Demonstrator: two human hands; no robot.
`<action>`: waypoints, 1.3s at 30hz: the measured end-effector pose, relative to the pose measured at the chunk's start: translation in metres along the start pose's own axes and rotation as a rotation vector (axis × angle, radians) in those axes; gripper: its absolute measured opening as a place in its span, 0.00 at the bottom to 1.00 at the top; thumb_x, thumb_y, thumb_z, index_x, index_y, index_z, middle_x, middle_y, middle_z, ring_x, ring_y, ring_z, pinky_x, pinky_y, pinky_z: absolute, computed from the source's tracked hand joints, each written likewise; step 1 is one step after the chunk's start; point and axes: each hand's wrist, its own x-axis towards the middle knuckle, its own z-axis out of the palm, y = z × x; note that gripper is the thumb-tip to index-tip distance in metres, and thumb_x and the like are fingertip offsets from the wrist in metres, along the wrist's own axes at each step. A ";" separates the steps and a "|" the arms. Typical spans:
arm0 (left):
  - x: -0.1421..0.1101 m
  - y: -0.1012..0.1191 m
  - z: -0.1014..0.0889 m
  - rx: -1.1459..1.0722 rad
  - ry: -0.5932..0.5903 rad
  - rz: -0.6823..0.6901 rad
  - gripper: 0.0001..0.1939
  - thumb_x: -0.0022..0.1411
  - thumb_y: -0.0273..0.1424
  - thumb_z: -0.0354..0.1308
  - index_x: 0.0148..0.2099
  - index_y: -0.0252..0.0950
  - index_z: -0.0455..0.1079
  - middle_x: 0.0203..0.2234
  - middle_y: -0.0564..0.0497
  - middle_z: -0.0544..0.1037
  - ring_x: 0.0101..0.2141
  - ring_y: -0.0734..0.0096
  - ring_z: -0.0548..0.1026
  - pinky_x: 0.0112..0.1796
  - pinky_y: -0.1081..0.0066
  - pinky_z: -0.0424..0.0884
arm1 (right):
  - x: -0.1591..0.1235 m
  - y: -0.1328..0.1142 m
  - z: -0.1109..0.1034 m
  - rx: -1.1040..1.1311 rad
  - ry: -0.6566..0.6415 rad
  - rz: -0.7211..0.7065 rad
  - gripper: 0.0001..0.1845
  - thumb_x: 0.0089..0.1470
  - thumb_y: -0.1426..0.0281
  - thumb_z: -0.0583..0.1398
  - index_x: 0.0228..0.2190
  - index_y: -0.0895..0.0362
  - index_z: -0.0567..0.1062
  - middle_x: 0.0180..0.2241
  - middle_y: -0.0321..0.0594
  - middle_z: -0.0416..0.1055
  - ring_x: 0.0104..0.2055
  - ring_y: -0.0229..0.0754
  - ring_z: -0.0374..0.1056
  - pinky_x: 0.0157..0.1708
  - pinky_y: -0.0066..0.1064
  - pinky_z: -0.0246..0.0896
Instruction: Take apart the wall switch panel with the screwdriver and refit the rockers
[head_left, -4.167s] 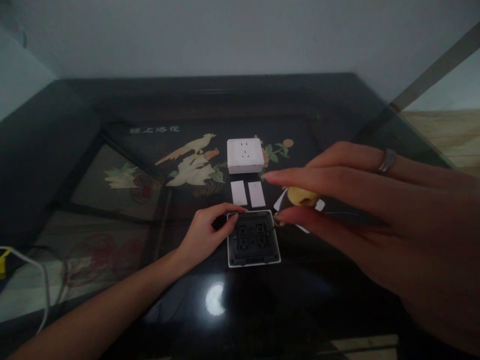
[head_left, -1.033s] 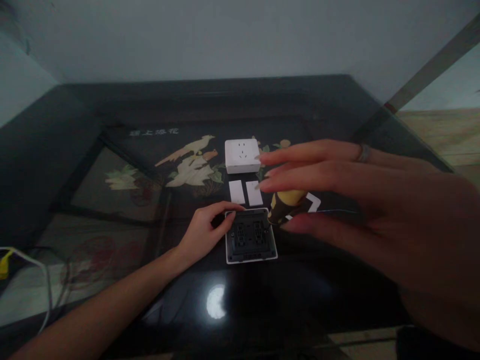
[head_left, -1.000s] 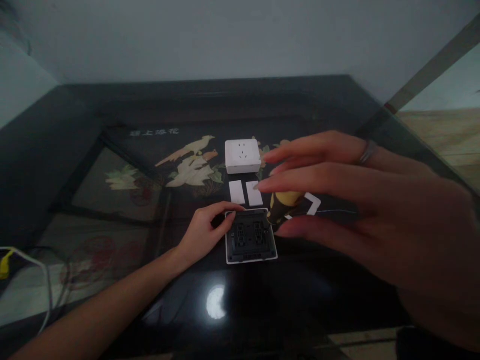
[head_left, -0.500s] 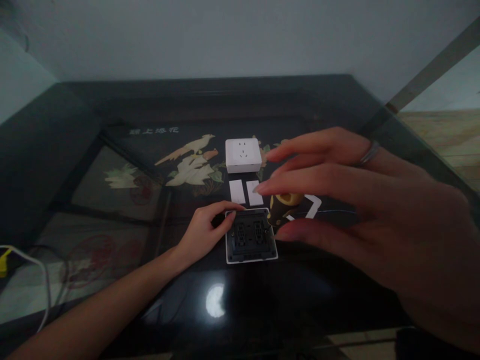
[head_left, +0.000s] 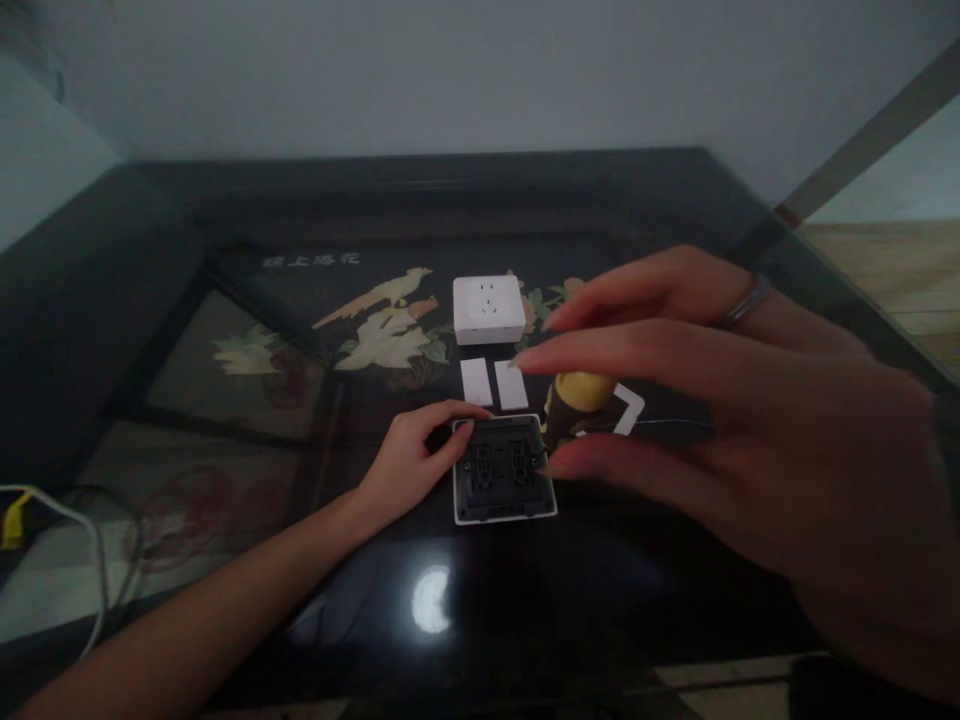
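A switch panel (head_left: 501,480) with a white rim lies face down, its black back and terminals showing. My left hand (head_left: 420,445) pinches its upper left corner between thumb and fingers and steadies it on the table. Close to the camera, my right hand (head_left: 720,400) curls its thumb and fingers around a black and yellow screwdriver handle (head_left: 574,400). The handle leans toward the panel's right side, near a screw; its tip is hard to make out. Just beyond the panel lie two white rectangular covers (head_left: 476,382), side by side.
Behind the covers sits a white socket box (head_left: 489,310). A white frame piece (head_left: 630,408) lies partly hidden behind my right hand. At the left edge is a white cable (head_left: 97,560) with a yellow tag (head_left: 15,520). The glass-topped table (head_left: 420,210) meets a wall.
The screwdriver handle has turned or tilted, showing a different yellow side. My right fingers have shifted slightly; my left hand stays on the panel.
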 end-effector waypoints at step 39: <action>0.003 0.006 -0.002 0.030 -0.019 0.000 0.11 0.65 0.29 0.52 0.44 0.37 0.76 0.37 0.50 0.83 0.38 0.66 0.80 0.39 0.69 0.74 | 0.001 0.001 -0.005 0.033 -0.174 0.007 0.20 0.61 0.73 0.56 0.53 0.50 0.70 0.48 0.34 0.76 0.48 0.43 0.74 0.48 0.33 0.72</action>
